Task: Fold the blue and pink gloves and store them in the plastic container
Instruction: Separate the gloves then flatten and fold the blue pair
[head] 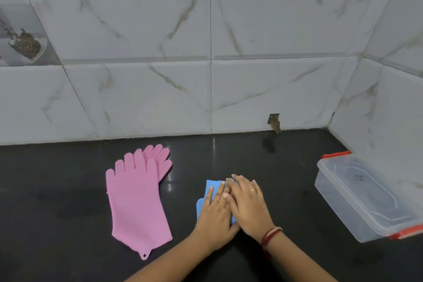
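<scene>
The pink gloves (137, 197) lie flat and stacked on the black counter (57, 190), left of centre, fingers pointing at the wall. The blue gloves (209, 190) lie folded into a small bundle at the centre, mostly hidden under my hands. My left hand (215, 215) presses flat on the bundle's left part. My right hand (248, 204) lies flat over its right part, fingers overlapping my left fingertips. The clear plastic container (366, 197) with red clips stands at the right, its lid on.
White marble-look tiles form the back wall and the right side wall, meeting in a corner behind the container. A small chipped hole (274, 121) sits in the back wall at counter level.
</scene>
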A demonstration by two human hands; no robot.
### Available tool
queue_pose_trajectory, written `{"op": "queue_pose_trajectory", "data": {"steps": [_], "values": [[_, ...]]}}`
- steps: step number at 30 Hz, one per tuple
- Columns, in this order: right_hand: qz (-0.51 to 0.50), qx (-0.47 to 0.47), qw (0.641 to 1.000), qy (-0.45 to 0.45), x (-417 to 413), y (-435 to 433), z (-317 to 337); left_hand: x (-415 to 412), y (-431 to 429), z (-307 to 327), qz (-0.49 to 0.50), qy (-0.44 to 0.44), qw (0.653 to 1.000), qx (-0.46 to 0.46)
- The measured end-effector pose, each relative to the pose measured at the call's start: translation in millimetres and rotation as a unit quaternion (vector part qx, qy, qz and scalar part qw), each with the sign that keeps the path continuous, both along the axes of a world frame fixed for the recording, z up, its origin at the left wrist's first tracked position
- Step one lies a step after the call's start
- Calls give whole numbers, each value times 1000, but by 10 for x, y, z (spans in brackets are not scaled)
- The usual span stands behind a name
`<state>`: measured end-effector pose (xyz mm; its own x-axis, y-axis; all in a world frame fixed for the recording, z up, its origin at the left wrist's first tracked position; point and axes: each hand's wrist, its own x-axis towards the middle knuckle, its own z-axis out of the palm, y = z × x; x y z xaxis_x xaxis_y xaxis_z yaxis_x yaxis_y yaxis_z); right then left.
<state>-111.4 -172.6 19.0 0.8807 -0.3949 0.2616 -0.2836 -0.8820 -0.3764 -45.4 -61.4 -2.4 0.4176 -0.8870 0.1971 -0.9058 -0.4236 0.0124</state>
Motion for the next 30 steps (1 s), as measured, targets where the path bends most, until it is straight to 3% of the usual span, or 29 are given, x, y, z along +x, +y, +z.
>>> {"op": "queue_pose_trajectory", "data": {"steps": [2, 14, 21, 24, 27, 28, 30], "values": [[-2, 34, 998, 44, 24, -32, -100, 34, -21, -2, 2, 22, 999, 26], [4, 53, 997, 54, 49, -95, -321, 0, -89, -162, 26, 49, 998, 15], [-3, 118, 990, 72, 61, -77, -222, 69, -91, -92, 12, 139, 990, 31], [-17, 193, 979, 58, 55, -60, -55, 156, -3, 64, -13, 236, 972, -19], [-105, 247, 963, -35, -16, -73, 72, 215, 201, 173, 29, 276, 949, -146], [-145, 292, 944, -58, -58, -93, 103, 232, 283, 180, 74, 304, 927, -205], [-202, 448, 867, -80, -167, -130, 158, 284, 442, 173, 198, 389, 853, -284]]}}
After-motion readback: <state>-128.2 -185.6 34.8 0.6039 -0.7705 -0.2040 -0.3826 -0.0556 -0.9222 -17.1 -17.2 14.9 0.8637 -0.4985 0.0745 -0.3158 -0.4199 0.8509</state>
